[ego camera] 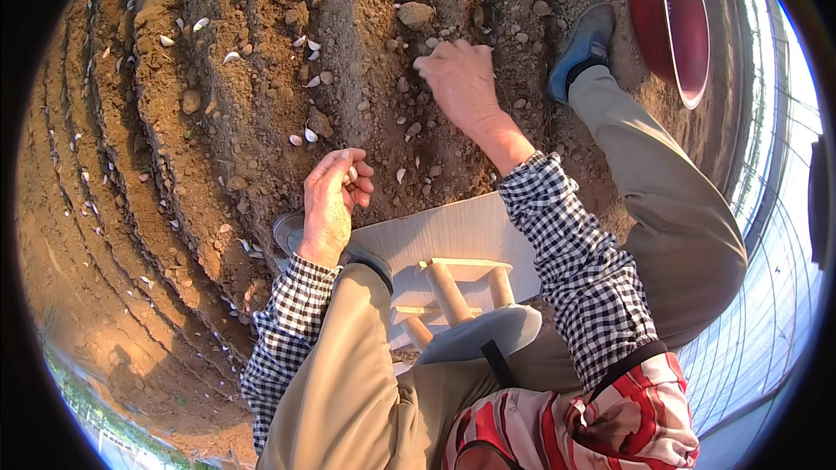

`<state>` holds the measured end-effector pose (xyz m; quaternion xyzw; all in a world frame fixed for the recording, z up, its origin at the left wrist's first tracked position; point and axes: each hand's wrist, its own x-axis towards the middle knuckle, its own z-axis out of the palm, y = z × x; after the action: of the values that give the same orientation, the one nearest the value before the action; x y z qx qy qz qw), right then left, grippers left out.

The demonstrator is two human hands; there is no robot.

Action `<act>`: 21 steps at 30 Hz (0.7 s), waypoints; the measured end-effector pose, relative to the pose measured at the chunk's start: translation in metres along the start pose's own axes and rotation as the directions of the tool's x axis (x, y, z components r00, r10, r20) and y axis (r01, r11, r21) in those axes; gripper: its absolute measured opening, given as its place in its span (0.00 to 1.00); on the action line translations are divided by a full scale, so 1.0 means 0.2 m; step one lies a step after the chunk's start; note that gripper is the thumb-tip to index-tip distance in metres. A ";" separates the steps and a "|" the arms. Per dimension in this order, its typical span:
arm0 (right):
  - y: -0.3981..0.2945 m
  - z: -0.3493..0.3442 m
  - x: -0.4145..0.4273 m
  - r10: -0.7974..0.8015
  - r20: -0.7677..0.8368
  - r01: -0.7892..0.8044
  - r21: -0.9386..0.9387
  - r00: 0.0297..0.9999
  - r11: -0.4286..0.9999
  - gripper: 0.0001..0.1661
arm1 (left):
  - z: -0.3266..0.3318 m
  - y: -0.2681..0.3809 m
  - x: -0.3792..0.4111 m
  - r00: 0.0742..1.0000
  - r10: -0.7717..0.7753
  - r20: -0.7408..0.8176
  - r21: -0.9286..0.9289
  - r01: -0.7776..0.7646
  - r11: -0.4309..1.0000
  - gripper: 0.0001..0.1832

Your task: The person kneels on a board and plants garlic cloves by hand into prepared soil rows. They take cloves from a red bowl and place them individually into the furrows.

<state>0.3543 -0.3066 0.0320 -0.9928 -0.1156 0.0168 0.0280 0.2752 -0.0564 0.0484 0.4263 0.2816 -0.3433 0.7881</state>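
Observation:
My left hand (336, 202) is half curled around a few garlic cloves (351, 174), just above the soil beside my shoe. Farther forward and to the right, my right hand (459, 81) reaches down to a furrow with its fingertips at the soil; whether a clove is between them is hidden. Near it lies a round clod (415, 15). White and pinkish garlic cloves (311, 135) are scattered along the furrows (356, 59) to the left, and one clove (400, 175) lies between my two hands.
A dark red bowl (669, 23) stands tilted in view at the upper right, beyond my blue shoe (581, 52). Beneath me is a low seat (483, 333) with wooden legs on a pale board (450, 228). Plastic sheeting (764, 287) on a frame runs along the right side.

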 end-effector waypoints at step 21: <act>-0.15 -0.02 -0.35 0.280 0.110 -0.278 0.675 0.954 0.683 0.08 | -0.04 -0.09 -0.11 1.000 0.005 0.019 0.021 -0.006 1.000 0.15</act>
<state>0.2798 -0.2931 0.0387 -0.9180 0.0513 0.0610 0.3886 0.2471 -0.0495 0.0514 0.4323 0.2695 -0.3481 0.7870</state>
